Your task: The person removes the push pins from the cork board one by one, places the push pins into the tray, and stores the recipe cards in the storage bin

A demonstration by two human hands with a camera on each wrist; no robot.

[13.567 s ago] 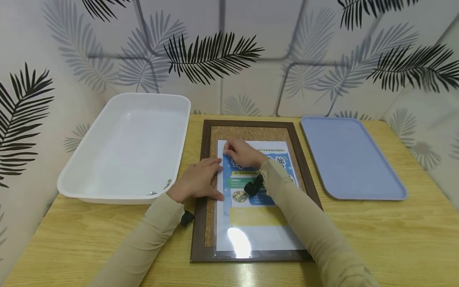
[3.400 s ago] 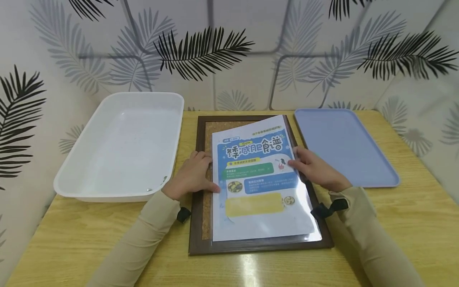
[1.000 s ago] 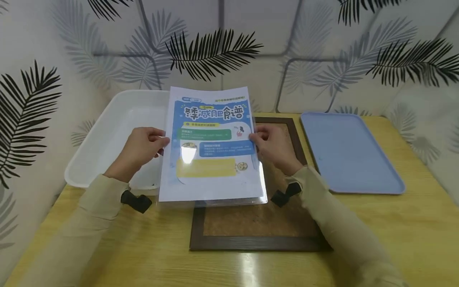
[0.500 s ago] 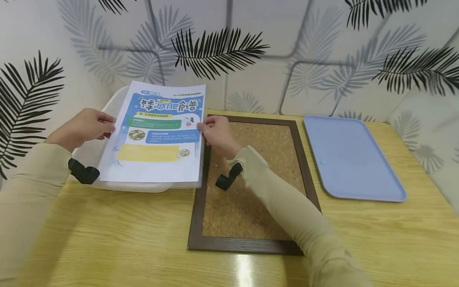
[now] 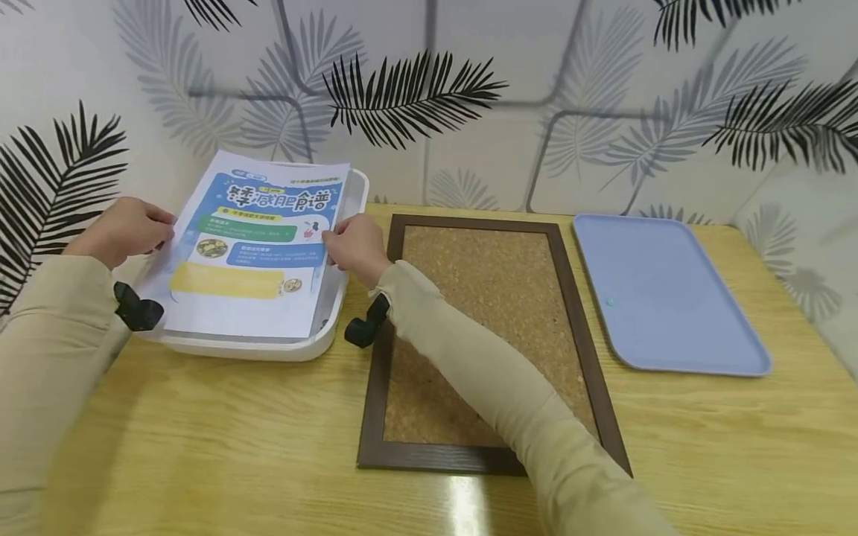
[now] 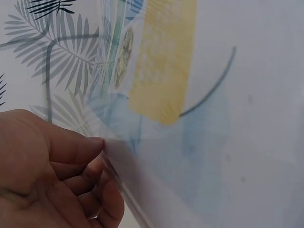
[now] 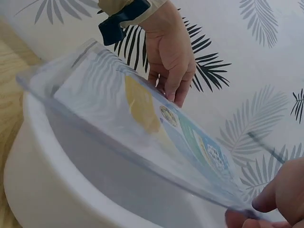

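Observation:
A printed poster in a clear plastic cover [image 5: 248,281] is held over the white tub [image 5: 268,350], hiding most of its inside. My left hand [image 5: 130,232] pinches the poster's left edge between thumb and fingers; the left wrist view shows the thumb [image 6: 78,148] on the cover's edge. On the opposite edge, my right hand [image 5: 358,247] grips the cover. From the right wrist view, the cover [image 7: 109,142] slants above the tub wall [image 7: 42,175].
A brown-framed cork board [image 5: 489,298] lies mid-table, partly under my right forearm. Right of it is a blue tray [image 5: 677,298] bearing a tiny teal speck [image 5: 610,302]. A patterned wall [image 5: 469,141] rises behind the table.
Earlier the poster lay on the cork board, my right hand at its upper left corner. Both hands have since lifted it off and carried it left over the tub, baring the cork.

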